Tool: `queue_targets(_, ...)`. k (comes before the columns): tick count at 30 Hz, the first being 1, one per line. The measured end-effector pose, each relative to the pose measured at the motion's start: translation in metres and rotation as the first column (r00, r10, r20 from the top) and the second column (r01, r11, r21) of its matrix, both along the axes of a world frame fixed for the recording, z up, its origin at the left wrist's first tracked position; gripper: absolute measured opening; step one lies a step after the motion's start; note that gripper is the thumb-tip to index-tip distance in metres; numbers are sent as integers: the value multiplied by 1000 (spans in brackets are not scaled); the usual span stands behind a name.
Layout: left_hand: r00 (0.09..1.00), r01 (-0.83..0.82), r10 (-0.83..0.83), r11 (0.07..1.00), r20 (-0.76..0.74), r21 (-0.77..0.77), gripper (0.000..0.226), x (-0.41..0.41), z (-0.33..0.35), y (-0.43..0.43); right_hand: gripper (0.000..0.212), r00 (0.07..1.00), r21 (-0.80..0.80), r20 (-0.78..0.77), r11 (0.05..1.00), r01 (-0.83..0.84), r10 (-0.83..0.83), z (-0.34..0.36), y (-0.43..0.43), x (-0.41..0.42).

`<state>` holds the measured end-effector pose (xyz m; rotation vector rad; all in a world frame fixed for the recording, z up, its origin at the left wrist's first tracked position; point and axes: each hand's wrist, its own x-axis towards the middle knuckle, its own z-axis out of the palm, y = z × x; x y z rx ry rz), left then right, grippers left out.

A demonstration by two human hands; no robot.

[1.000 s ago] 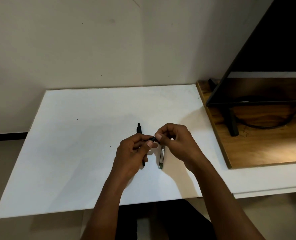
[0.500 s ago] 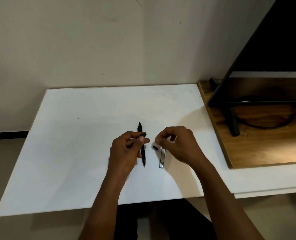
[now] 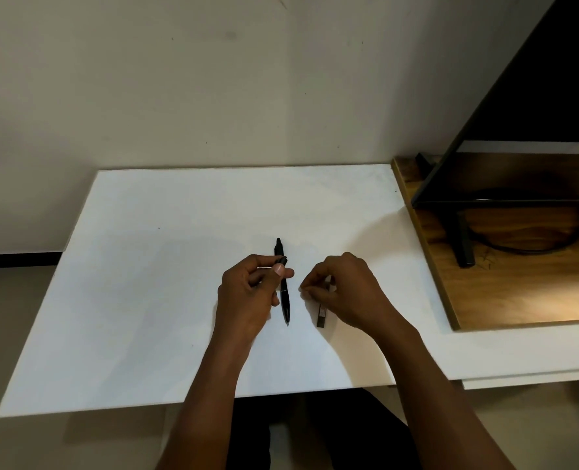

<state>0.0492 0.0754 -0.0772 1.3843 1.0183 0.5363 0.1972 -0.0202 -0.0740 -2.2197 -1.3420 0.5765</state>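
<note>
A black pen lies lengthwise on the white board. My left hand hovers just left of the pen and pinches a thin part with a black tip between thumb and forefinger. My right hand is to the right, with its fingers curled. Its fingertips are pinched together down on the board, and the small black piece is hidden under them. A slim dark case lies on the board and is partly covered by the right hand.
The white board overhangs the white table on the left and at the front. A wooden board on the right carries a black monitor, its stand foot and a cable. A wall rises behind.
The hands pulled apart. The right hand set a small black piece down on the board, then lowered its fingertips onto it. The left hand kept the thin part and drew left.
</note>
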Motion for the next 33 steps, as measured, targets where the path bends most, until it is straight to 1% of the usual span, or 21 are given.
queue_targets(4,1000,-3,3,1000,11,-13,7,1,-1,-1,9,998,39,-35,998,46,-45,3,0,2)
queue_targets(6,1000,1,0,1000,17,-20,7,1,-1,-1,8,991,68,-64,991,118,-114,5,-1,5)
queue_targets(9,999,11,-9,999,36,-51,7,1,-1,-1,13,964,126,-120,960,250,-235,7,-4,11)
queue_targets(12,997,34,-28,995,68,-98,10,2,-1,-3,14,929,178,-227,925,335,-292,10,-6,15)
queue_targets(14,993,65,-52,990,107,-125,14,3,1,-4,11,905,211,-340,917,339,-257,13,-5,13)
queue_targets(16,984,110,-88,984,154,-139,17,4,2,-5,9,869,229,-459,921,315,-184,16,-4,9)
queue_targets(19,969,163,-131,975,208,-148,20,4,5,-7,10,825,238,-553,928,287,-113,18,-2,5)
queue_targets(23,946,197,-128,957,298,-214,26,3,10,-9,9,794,251,-593,906,341,-135,16,-3,7)
queue_targets(27,930,170,-58,943,363,-285,24,3,9,-7,10,693,230,-691,846,482,-207,14,-3,10)
queue_targets(29,915,151,-7,932,403,-329,24,5,6,-6,9,669,219,-716,847,484,-197,15,-3,11)
queue_targets(31,896,115,60,925,440,-362,23,5,4,-4,8,693,206,-691,864,460,-204,15,-5,14)
queue_targets(33,888,71,109,928,447,-367,22,6,3,-2,8,760,187,-571,852,490,-311,13,-10,22)
